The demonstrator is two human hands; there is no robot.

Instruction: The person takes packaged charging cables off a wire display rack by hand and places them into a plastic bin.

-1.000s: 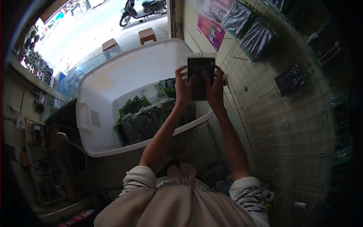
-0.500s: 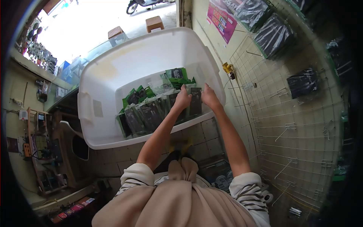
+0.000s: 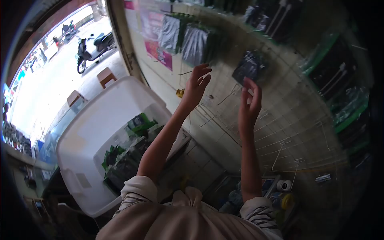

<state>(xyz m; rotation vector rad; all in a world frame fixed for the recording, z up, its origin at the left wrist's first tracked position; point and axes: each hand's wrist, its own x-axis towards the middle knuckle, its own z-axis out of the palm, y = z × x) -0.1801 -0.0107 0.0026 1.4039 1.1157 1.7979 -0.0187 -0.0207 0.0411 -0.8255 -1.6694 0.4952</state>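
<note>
My left hand (image 3: 196,86) is raised in front of the wire grid wall, its fingers apart with nothing between them. Up by a dark plastic-wrapped packet (image 3: 249,67) hanging on the grid, my right hand (image 3: 251,102) has its thumb and fingers parted. Its fingertips overlap the packet's lower edge in view; whether they touch it I cannot tell. Below and left, a large white plastic tub (image 3: 74,160) holds several dark packets (image 3: 124,166) with green edging in clear wrap.
Metal hooks (image 3: 280,150) stick out from the grid (image 3: 264,132). Silvery wrapped packets (image 3: 195,44) hang at the upper left of the wall, larger green-edged ones (image 3: 336,80) at the right. A white roll (image 3: 284,185) lies low on the right. A motorcycle (image 3: 94,48) stands outside.
My view has turned right, toward the grid wall. Both hands have left the packets in the tub and risen to the hanging packet, and the fingers of both are now parted.
</note>
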